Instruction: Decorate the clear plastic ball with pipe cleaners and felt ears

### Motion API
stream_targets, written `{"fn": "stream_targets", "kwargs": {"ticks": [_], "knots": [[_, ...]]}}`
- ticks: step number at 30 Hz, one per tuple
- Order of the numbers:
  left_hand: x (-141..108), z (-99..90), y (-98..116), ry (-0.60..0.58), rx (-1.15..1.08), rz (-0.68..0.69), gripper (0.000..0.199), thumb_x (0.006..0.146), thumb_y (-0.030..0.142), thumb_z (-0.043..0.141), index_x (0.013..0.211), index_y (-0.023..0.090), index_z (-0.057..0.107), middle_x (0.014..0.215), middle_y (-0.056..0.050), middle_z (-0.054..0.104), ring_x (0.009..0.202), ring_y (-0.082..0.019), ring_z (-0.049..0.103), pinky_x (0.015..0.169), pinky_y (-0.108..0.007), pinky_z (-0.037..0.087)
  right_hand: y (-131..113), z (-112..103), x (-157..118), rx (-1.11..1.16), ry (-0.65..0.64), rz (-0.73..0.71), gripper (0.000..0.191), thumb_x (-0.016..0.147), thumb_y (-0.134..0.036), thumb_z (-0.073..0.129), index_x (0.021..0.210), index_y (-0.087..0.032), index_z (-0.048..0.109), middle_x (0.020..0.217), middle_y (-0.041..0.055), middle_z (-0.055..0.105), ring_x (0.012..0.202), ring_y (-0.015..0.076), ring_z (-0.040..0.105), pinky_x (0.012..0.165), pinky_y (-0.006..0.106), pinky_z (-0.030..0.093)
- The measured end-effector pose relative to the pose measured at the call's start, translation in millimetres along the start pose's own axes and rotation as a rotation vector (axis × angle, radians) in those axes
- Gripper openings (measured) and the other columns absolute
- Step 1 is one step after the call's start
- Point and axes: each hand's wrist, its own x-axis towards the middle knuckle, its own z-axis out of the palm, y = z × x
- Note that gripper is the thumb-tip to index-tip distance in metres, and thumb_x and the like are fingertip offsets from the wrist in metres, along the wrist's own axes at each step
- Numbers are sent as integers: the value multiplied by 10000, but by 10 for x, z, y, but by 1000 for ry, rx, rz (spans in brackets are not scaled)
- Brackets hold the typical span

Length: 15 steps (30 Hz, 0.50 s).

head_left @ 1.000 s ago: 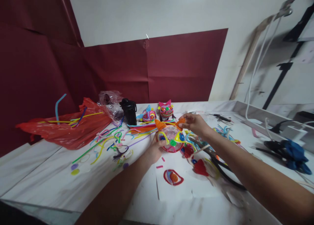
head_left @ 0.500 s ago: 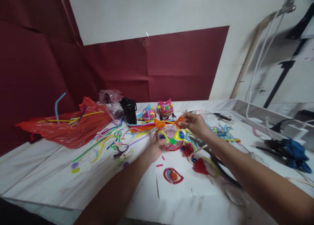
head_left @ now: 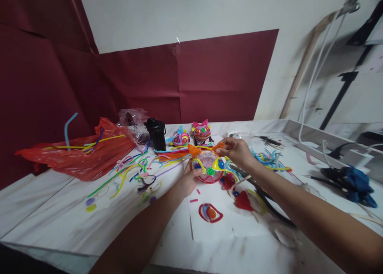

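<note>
Between my hands is a colourful animal head [head_left: 208, 168] with yellow-rimmed blue eyes, a green nose and orange ears; its body looks clear. My left hand [head_left: 189, 180] grips the head by its left side, thumb near one eye. With pinched fingers, my right hand [head_left: 236, 149] holds the orange ear [head_left: 220, 146] on the right, which sits at the head's top edge. The other orange ear [head_left: 194, 150] stands up at the top left. Below on white paper lies a red-rimmed eye piece [head_left: 211, 213] with an orange centre.
Behind stand two finished-looking animal heads, one pink-eared [head_left: 201, 131] and one blue-eared [head_left: 180, 137], beside a black bottle [head_left: 156, 134]. A red plastic bag [head_left: 77, 156] and loose pipe cleaners [head_left: 125, 178] lie left. Right are red heart-like pieces [head_left: 243, 201], blue strips [head_left: 271, 161] and dark-blue cloth [head_left: 356, 184].
The view has shifted very slightly. Both hands keep their hold on the animal head and its ear, with no clear movement.
</note>
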Motion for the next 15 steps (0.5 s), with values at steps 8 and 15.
{"fn": "stream_targets", "kwargs": {"ticks": [8, 15], "knots": [[-2, 47, 38, -44, -30, 3, 655, 622, 245, 798, 1237, 249, 572, 1191, -70, 702, 1223, -335, 596, 1066, -501, 427, -130, 1, -33, 55, -28, 1, 506, 519, -560, 853, 800, -198, 638, 668, 20, 692, 624, 188, 641, 623, 336, 514], [6, 39, 46, -59, -40, 10, 625, 618, 285, 810, 1204, 248, 596, 1206, -84, 696, 1244, -358, 577, 1060, -500, 430, -169, -22, -50, 72, -71, -39, 559, 532, -587, 860, 876, -200, 650, 723, 41, 725, 643, 194, 650, 598, 328, 509]]}}
